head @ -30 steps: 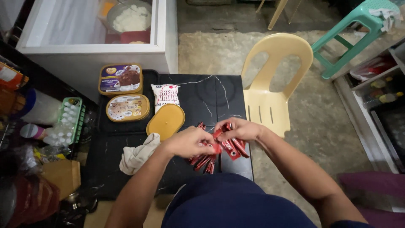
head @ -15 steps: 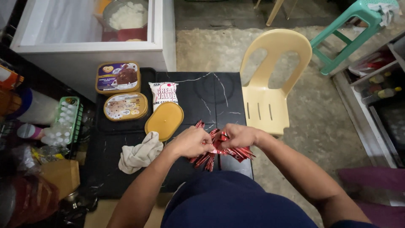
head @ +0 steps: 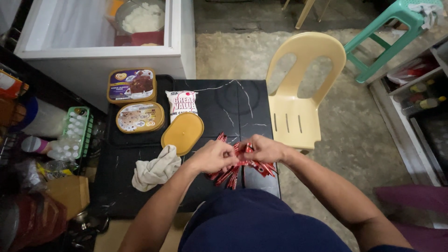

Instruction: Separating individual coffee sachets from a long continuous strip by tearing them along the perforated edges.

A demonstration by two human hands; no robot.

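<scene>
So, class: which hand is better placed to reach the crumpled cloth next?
Probably the left hand: the cloth lies just to its left, while the right hand sits across the red sachets.

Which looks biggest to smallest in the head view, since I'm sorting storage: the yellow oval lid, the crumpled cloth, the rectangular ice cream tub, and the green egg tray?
1. Rectangular ice cream tub
2. Yellow oval lid and crumpled cloth: too alike to rank
3. Green egg tray, though partly hidden at the table's edge

A black marbled table [head: 242, 100] carries ice-cream tubs [head: 132, 85], a yellow lid [head: 182, 133], a rag [head: 155, 170].
</scene>
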